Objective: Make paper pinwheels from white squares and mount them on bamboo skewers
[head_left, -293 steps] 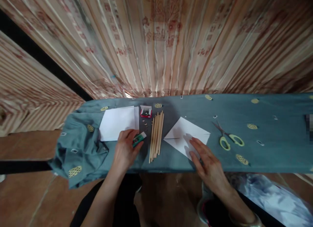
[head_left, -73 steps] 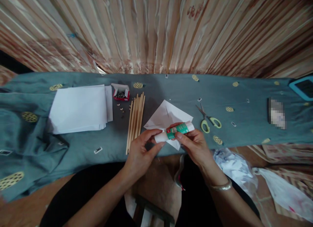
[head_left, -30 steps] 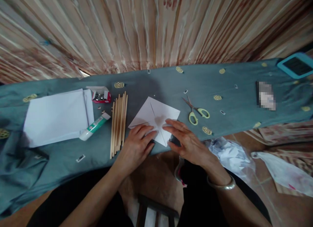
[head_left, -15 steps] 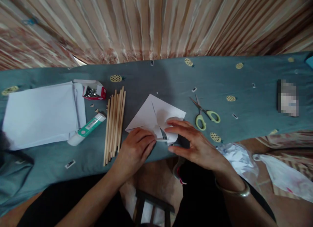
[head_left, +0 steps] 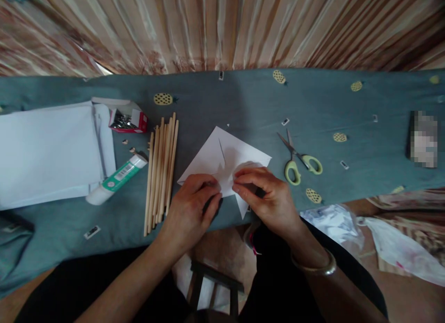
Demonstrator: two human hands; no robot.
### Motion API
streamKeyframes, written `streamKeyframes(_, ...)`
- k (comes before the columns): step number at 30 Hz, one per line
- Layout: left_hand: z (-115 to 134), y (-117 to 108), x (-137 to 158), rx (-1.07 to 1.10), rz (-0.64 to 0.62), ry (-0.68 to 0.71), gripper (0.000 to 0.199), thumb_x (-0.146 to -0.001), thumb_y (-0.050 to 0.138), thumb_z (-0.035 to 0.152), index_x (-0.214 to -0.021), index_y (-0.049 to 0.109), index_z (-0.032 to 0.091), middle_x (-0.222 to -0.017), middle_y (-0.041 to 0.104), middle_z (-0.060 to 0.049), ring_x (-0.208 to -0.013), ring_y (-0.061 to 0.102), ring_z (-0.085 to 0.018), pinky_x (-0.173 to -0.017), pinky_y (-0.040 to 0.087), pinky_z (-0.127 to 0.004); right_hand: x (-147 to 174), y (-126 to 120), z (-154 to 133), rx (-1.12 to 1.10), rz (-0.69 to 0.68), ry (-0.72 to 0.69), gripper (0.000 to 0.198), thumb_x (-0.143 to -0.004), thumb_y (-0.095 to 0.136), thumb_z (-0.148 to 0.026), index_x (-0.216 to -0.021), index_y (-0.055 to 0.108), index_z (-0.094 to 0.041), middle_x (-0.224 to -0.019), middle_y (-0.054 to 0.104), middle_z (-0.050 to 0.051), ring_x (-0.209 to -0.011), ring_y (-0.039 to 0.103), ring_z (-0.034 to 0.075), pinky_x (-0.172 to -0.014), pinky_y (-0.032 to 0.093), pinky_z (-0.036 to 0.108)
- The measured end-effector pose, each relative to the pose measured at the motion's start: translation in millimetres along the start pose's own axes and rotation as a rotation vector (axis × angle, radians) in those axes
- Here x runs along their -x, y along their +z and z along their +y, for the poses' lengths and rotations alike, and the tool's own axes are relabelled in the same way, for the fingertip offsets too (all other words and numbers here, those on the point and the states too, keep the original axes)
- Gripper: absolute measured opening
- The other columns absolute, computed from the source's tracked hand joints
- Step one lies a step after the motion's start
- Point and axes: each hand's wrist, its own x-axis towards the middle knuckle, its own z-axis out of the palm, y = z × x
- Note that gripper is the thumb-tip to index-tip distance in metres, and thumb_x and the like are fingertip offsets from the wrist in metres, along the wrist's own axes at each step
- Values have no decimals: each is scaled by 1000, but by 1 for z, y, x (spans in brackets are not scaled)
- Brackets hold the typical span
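A white sheet of paper (head_left: 207, 155) with slits cut from its corners lies turned like a diamond on the cloth. My left hand (head_left: 193, 205) is closed at its near left edge, fingertips and thumb pinching the paper. Thumb and fingers of my right hand (head_left: 271, 195) are pressed together on a curled flap of the same sheet, toward its middle. One pointed corner hangs below my right fingers. Green-handled scissors (head_left: 295, 157) lie spread apart to the right of the paper. Left of the paper rests a bundle of thin wooden sticks (head_left: 162, 170).
A glue stick (head_left: 120, 178), a red and white box of metal pins (head_left: 128, 119) and a stack of white paper (head_left: 48, 151) sit on the left. A blurred-out dark object (head_left: 423, 140) lies far right. Below the table edge is a bag of paper scraps (head_left: 335, 225).
My right hand's spread fingers have closed on the flap and drawn it inward, bending it toward the middle. My left hand stays at the edge. The view has shifted slightly.
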Motion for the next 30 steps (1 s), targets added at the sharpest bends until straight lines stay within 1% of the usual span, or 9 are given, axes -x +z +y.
streamKeyframes(3,0,0,-1,-11,-5,-3,10,-89,56,16,-84,65,16,-95,65,-7,-91,63,-19,-82,55,-34,1,6,-3,108,36,-7,3,-82,70,-19,-85,68,-20,-96,72,6,-97,64,22,-89,53,40)
streamKeyframes(6,-1,1,-2,-17,-9,-8,10,-89,56,16,-83,64,16,-94,64,-8,-91,63,-19,-82,55,-34,1,7,-5,163,50,-19,4,-82,70,-18,-85,68,-20,-96,72,6,-95,64,21,-87,53,39)
streamKeyframes(14,0,1,-4,-33,-6,-8,11,-89,56,17,-81,63,16,-91,64,-7,-88,63,-18,-79,56,-32,0,8,-4,197,61,-44,2,-84,68,-21,-83,68,-22,-96,72,5,-96,64,21,-87,53,38)
streamKeyframes(21,0,2,-4,-47,-14,-17,11,-89,55,18,-80,62,17,-91,63,-6,-88,63,-18,-77,56,-32,2,11,-4,246,76,-79,7,-87,64,-21,-83,70,-21,-98,72,6,-97,64,22,-89,53,40)
streamKeyframes(30,-2,3,-4,-44,-14,-14,12,-88,56,17,-79,62,17,-90,63,-6,-87,63,-18,-78,56,-32,5,14,-3,310,67,-140,15,-92,56,-20,-89,71,-20,-105,70,8,-102,62,23,-94,52,44)
